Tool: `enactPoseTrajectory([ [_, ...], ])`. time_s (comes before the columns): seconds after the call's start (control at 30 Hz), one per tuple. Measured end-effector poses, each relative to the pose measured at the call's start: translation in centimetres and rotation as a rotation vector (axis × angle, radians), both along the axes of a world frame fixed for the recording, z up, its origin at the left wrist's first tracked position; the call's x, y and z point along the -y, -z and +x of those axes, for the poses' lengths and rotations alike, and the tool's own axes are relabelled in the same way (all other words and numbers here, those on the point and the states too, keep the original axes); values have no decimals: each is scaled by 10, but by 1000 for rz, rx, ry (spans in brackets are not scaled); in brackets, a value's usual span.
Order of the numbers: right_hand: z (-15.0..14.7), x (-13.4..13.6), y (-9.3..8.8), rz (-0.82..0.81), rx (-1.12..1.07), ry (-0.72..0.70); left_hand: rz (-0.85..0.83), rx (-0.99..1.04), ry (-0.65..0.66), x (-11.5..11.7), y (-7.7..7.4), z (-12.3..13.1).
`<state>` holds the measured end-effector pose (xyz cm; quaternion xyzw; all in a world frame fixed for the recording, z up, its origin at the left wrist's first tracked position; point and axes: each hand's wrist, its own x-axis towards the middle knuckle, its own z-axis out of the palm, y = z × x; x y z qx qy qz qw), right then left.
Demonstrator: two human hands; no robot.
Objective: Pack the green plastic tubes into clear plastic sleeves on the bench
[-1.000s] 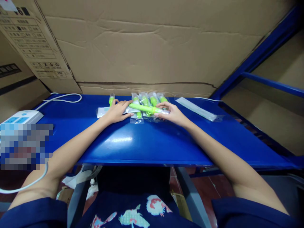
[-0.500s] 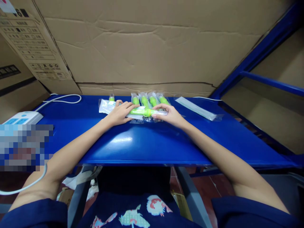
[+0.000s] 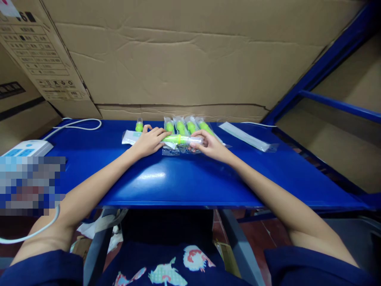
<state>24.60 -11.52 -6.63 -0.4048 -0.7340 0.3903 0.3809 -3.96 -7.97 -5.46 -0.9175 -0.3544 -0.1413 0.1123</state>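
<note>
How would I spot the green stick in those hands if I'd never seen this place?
Find the blue table in front of the big cardboard wall. Near its far edge, look between the left hand and the right hand. The green stick, clear at one end, runs crosswise there, while the bagged green sticks beyond it point away from the person.

Looks like a workshop from where I stand: bagged lime-green plastic sticks (image 3: 191, 127) lie on a blue workbench (image 3: 190, 180). Cardboard sheeting (image 3: 184, 71) stands behind the workbench, a blue metal frame (image 3: 323, 61) rises at its right, a white power strip (image 3: 35, 147) sits at its left.
</note>
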Motion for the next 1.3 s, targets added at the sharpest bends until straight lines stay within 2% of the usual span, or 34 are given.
enactPoseTrajectory([
  [0.23, -3, 3, -6, 364, 257, 248, 33, -21, 28, 2, 2, 5],
  [0.47, -8, 2, 4, 223, 165, 276, 25, -26, 48, 1, 4, 8],
  [0.63, -10, 1, 7, 117, 76, 155, 34, -47, 27, 3, 1, 9],
  [0.77, -7, 0, 5, 214, 92, 101, 24, -31, 16, 3, -3, 7],
  [0.97, -6, 1, 3, 354, 215, 151, 6, -9, 38, 5, -2, 10],
  [1.3, -16, 9, 4, 332, 35, 138, 43, 41, 61, 9, -3, 14],
])
